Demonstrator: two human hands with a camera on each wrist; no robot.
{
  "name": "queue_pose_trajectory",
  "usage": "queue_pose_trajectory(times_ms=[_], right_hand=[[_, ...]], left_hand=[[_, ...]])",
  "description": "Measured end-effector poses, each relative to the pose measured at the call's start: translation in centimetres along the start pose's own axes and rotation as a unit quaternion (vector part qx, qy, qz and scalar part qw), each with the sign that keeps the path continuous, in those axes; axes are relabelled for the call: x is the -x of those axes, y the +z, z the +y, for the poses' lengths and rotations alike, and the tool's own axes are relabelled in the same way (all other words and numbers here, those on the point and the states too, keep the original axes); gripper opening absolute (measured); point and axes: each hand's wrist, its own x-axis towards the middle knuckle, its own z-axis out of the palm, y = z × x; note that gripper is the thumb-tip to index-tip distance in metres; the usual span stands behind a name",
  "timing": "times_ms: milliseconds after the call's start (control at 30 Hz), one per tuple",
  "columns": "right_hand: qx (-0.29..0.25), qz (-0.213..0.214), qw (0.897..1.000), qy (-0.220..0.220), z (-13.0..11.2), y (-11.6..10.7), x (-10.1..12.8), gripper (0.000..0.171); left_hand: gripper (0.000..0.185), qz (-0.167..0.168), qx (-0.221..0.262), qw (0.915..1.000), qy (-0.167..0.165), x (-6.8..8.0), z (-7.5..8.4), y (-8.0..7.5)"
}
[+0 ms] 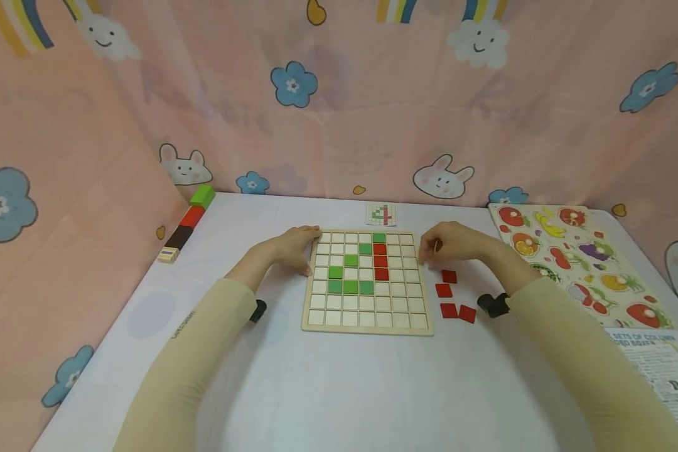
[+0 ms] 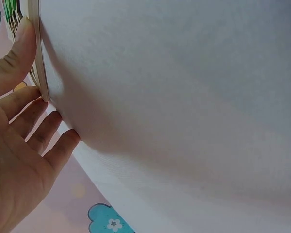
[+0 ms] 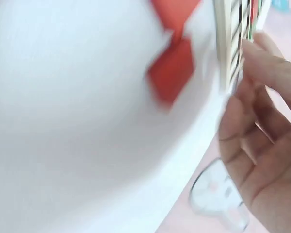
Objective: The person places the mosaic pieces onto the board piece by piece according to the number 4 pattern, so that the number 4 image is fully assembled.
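Observation:
A wooden grid board (image 1: 367,326) lies in the middle of the white table, with green tiles (image 1: 350,287) and a column of red tiles (image 1: 380,260) set among cream ones. My left hand (image 1: 301,250) rests against the board's left edge (image 2: 37,53), thumb on the rim and straight fingers (image 2: 26,116) beside it. My right hand (image 1: 434,250) sits at the board's upper right edge (image 3: 227,53), relaxed, with its palm empty in the blurred right wrist view. Several loose red tiles (image 1: 449,276) lie on the table just below that hand, one of them (image 3: 172,73) close to it.
A small pattern card (image 1: 381,214) lies behind the board. Green (image 1: 202,196), red (image 1: 193,216), black (image 1: 179,236) and cream (image 1: 167,254) tile stacks line the left wall. A fruit puzzle (image 1: 582,263) and a printed sheet (image 1: 661,370) lie at right. Pink curtains enclose the table.

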Motion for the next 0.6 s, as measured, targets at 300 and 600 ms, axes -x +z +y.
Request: queue_pose_trajectory(times_ms=[300, 600], right_hand=[[-0.051, -0.104, 0.992, 0.04, 3.0, -0.8, 1.8, 0.027], [0.027, -0.017, 0.997, 0.067, 2.5, 0.1, 1.5, 0.022]], left_hand=[[0.097, -0.002, 0.001, 1.0, -0.003, 0.0, -0.1, 0.0], [0.097, 0.002, 0.003, 1.0, -0.001, 0.0, 0.1, 0.1]])
